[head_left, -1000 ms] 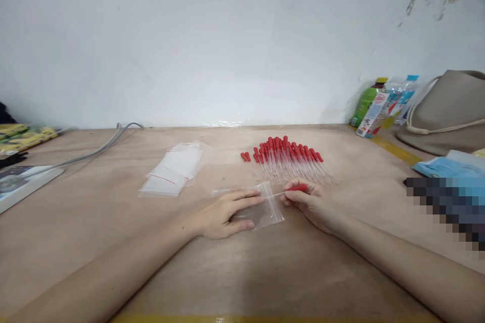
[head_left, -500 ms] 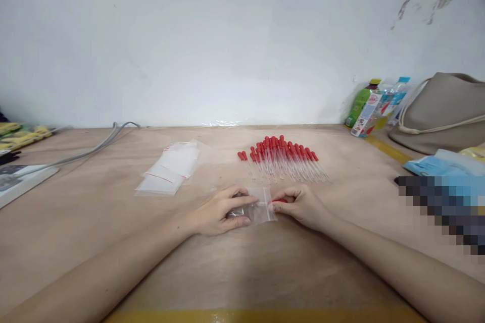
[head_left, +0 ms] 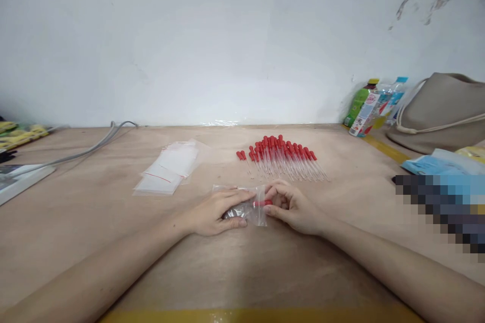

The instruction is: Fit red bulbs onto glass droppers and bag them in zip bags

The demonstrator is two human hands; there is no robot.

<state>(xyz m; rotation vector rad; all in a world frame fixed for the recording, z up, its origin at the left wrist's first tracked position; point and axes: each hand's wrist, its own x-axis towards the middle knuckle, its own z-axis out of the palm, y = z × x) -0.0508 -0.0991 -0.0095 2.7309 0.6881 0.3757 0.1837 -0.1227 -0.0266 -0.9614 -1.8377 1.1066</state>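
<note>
My left hand lies over a small clear zip-lock bag, holding it down with its fingers above and thumb below. The bag's mouth faces right. A dropper with a red bulb is mostly inside the bag, its bulb sticking out at the mouth. My right hand has its thumb and a finger at the end of that bulb, the other fingers curled. The dropper's glass tube is hard to make out under my left hand. Just beyond my hands lies a heap of red-bulbed droppers.
Several flat zip-lock bags lie to the left. A grey cable runs over the table at the far left. At the back right stand drink bottles beside a grey-beige bag, with a blue packet in front.
The red-bulbed dropper has slid left, farther into the bag. My right hand has shifted slightly left with it, its fingers loosening, while my left hand stays on the bag.
</note>
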